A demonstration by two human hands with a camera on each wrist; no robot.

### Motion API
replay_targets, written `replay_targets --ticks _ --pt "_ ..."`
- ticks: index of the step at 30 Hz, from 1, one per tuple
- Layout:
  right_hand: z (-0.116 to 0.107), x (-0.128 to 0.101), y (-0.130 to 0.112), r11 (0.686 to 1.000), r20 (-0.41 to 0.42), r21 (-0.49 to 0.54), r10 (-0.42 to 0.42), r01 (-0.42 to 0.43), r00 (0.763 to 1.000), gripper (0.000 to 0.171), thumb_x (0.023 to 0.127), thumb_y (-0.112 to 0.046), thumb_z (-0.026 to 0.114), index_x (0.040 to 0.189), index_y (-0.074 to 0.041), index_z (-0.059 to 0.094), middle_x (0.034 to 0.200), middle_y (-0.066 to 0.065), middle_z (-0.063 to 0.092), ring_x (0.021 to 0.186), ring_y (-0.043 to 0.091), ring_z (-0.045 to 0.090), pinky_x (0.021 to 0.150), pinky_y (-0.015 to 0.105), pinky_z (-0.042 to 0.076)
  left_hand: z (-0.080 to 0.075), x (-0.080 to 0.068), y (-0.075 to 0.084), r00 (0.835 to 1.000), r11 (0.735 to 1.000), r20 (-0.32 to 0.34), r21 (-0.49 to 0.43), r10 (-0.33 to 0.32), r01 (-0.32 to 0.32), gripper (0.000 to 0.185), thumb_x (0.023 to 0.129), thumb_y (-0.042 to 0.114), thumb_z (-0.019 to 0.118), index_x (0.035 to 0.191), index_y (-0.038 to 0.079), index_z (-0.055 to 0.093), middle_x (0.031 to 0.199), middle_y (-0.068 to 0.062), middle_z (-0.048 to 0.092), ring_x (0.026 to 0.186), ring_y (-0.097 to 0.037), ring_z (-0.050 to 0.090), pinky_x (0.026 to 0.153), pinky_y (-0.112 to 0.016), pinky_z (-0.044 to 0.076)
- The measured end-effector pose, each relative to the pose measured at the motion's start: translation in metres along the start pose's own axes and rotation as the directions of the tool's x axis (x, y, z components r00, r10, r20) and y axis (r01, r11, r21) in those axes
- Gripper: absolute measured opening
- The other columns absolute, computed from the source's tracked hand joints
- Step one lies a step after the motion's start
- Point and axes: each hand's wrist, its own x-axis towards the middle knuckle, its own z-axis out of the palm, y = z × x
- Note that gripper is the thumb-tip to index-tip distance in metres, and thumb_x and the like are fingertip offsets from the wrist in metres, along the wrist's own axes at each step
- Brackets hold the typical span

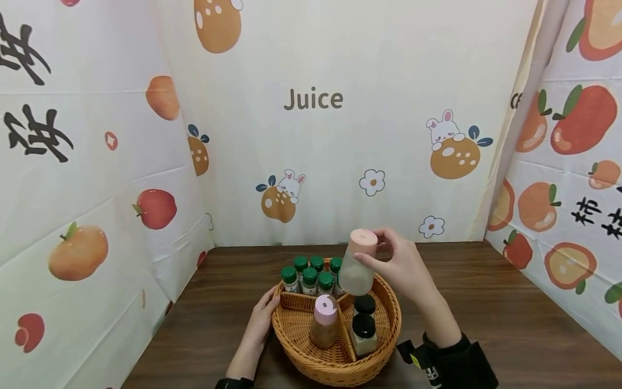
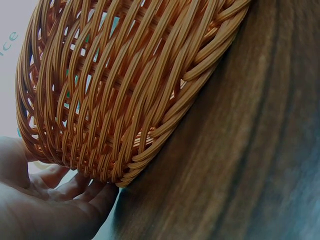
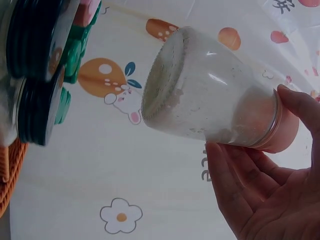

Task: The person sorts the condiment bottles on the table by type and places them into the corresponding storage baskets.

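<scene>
My right hand [image 1: 400, 265] holds a clear tapered glass seasoning jar [image 1: 356, 275] by its pink lid, lifted over the back right of the round wicker basket [image 1: 335, 373]. In the right wrist view, thumb and fingers pinch the glass jar [image 3: 205, 95] around its lid end. Pale stuff clings inside the glass. My left hand [image 1: 262, 319] holds the basket's left side at the rim; in the left wrist view its fingers [image 2: 75, 192] lie against the woven wall [image 2: 110, 100], tips partly hidden.
Divided basket sections hold several green-capped bottles [image 1: 309, 276] at the back, a lilac-lidded jar of brown powder [image 1: 324, 327] in front, and two black-lidded jars [image 1: 363, 337] on the right. Dark wooden table [image 1: 209, 302] lies below; printed cloth walls [image 1: 316, 146] surround it.
</scene>
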Motion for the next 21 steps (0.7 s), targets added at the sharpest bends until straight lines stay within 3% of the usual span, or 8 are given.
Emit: replay_targets --ticks 6,14,21 --pt "0.009 -0.007 -0.011 1.0 0.023 0.014 0.0 -0.001 1.0 0.047 0.086 -0.035 0.079 0.122 -0.009 0.062 0.114 0.009 0.071 0.102 0.026 0.068 0.08 0.041 0.059 0.0 -0.001 0.001 1.0 1.0 0.0 -0.006 0.01 -0.01 0.053 0.108 0.025 0.041 0.153 -0.002 0.034 0.158 -0.03 0.029 0.145 -0.048 0.031 0.117 -0.057 0.034" --pt "0.024 -0.019 -0.016 0.995 0.054 0.098 -0.007 0.001 0.999 0.044 0.082 -0.031 0.082 0.119 -0.014 0.063 0.115 0.005 0.071 0.098 0.021 0.07 0.071 0.024 0.059 -0.001 0.001 0.0 1.0 1.0 0.007 0.001 0.005 -0.005 0.052 0.108 0.024 0.04 0.153 -0.002 0.033 0.159 -0.03 0.027 0.146 -0.049 0.028 0.118 -0.059 0.032" --pt "0.034 -0.028 -0.019 0.993 0.075 0.113 0.014 -0.023 0.997 0.046 0.082 -0.032 0.082 0.12 -0.016 0.062 0.107 0.002 0.071 0.087 0.016 0.066 0.067 0.024 0.057 -0.002 0.0 0.001 1.0 1.0 0.002 -0.009 -0.003 0.003 0.052 0.108 0.025 0.04 0.153 -0.001 0.034 0.159 -0.03 0.028 0.146 -0.048 0.029 0.118 -0.058 0.031"
